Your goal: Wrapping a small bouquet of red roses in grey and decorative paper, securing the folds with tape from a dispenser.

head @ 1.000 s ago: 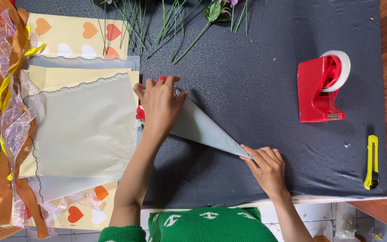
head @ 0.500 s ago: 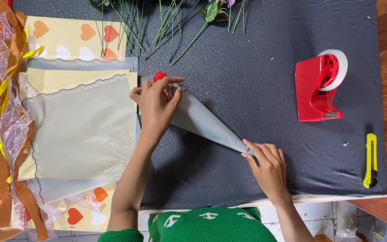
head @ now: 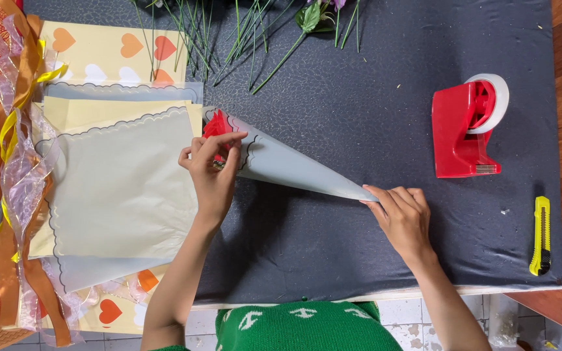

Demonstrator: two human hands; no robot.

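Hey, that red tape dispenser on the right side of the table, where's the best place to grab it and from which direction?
Probably grip the tape dispenser across its red body, the long low block toward the near end, coming straight down from above. It sits flat on the dark cloth, with open cloth on both long sides for fingers. Avoid the far end, where the tape roll bulges out, likely near the cutter.

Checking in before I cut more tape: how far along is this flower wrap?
Done: the pale paper cone is rolled around a red flower. In hand: the left hand pinches the scalloped mouth, the right hand pins the tip. Left: no tape shows on the seam; the tape dispenser and ribbons lie untouched.
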